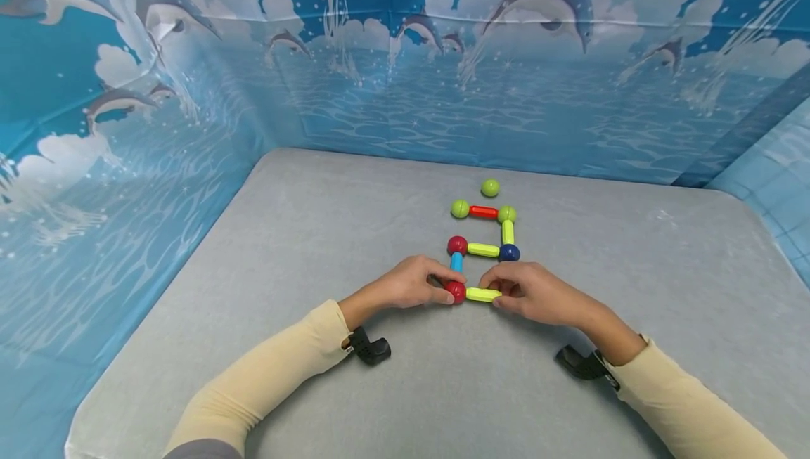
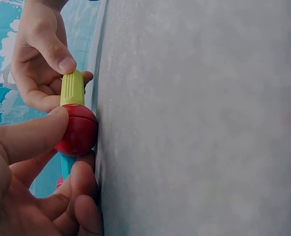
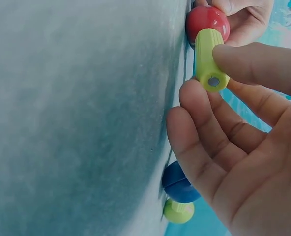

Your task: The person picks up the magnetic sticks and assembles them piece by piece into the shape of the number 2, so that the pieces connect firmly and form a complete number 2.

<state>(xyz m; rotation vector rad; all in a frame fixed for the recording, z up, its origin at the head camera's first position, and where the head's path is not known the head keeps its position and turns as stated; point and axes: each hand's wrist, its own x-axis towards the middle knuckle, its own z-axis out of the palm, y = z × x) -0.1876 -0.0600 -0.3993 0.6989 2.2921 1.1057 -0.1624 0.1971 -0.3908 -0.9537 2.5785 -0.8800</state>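
Note:
My left hand pinches the near red ball between thumb and fingers. A yellow-green magnetic rod meets that ball on its right side, and my right hand pinches the rod near its free end. In the right wrist view a grey metal disc shows in the rod's end. From the held ball a blue rod runs back to a second red ball. Another yellow-green rod links that one to a dark blue ball.
Behind the dark blue ball, an upright-running yellow-green rod leads to a green ball. A red rod joins it to another green ball. One loose green ball lies farther back on the grey table. A dolphin-print curtain stands behind.

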